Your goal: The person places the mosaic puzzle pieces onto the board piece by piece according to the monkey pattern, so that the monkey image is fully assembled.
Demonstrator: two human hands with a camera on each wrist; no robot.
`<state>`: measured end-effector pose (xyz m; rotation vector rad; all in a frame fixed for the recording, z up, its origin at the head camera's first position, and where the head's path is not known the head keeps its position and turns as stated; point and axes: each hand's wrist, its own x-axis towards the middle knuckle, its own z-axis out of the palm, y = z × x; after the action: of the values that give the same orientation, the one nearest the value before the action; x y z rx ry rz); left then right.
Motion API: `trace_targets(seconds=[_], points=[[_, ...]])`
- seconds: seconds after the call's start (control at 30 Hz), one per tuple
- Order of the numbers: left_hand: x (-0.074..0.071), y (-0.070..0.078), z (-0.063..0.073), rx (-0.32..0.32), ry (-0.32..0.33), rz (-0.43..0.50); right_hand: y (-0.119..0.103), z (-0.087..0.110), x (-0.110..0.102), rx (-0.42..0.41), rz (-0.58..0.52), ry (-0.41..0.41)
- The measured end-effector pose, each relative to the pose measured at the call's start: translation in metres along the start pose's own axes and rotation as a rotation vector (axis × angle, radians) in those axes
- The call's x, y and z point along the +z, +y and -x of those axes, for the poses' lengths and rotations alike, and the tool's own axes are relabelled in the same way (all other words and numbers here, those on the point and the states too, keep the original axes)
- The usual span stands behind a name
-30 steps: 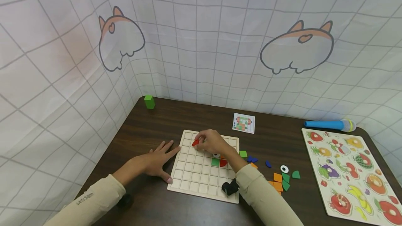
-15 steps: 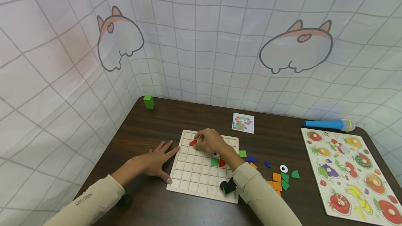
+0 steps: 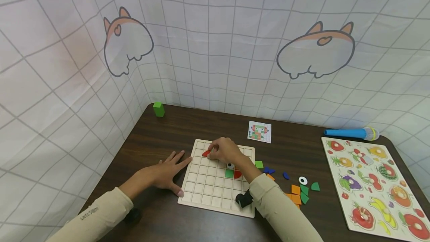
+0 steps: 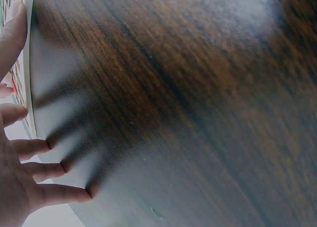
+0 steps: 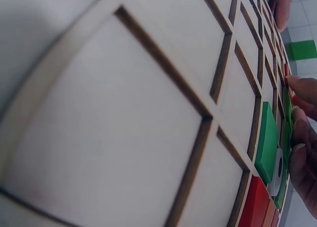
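Left hand (image 3: 165,175), fingers spread wide at edge of grid board (image 3: 208,189), right hand (image 3: 226,151), fingers apparently pinching red piece (image 3: 205,153).

Beige left sleeve (image 3: 109,207) here, dark lettering (image 3: 89,213) running along it; matching beige right sleeve (image 3: 283,210), wrinkled, and black rounded gear (image 3: 244,199) right beside its cuff (image 3: 261,185)!

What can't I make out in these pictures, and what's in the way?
Head view: part of the red piece and the grid squares under the right hand; the hand covers them.
Head view: some orange tiles, partly behind the right sleeve.
Head view: the card's exact pattern, too small.
Head view: the fruit board's near right corner, cut off by the frame.
Left wrist view: most of the grid, past the left edge.
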<state>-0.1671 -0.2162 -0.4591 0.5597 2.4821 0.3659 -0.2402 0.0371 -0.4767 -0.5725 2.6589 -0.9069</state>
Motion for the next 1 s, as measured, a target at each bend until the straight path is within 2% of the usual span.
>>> trace_targets(seconds=[0.13,0.27,0.37,0.47,0.63,0.77,1.0], points=[[0.0,0.0,0.0,0.001,0.0,0.001,-0.001,0.002,-0.002,-0.01,-0.001,0.001],[-0.001,0.0,0.0,0.003,-0.001,0.0,0.003,0.009,-0.01,-0.074,-0.043,0.004],[0.0,-0.001,-0.001,0.004,-0.001,-0.001,0.012,0.016,-0.019,-0.133,-0.071,0.011],[0.001,-0.001,-0.001,0.005,0.001,-0.003,0.028,0.024,-0.029,-0.151,-0.082,0.024],[0.001,0.0,-0.001,0.011,0.004,-0.007,0.055,0.048,-0.052,-0.162,-0.107,0.039],[0.001,0.0,-0.001,0.012,0.005,-0.009,0.074,0.072,-0.069,-0.157,-0.084,0.058],[0.002,-0.001,-0.001,0.008,0.007,-0.013,0.102,0.114,-0.085,-0.104,-0.042,0.055]])
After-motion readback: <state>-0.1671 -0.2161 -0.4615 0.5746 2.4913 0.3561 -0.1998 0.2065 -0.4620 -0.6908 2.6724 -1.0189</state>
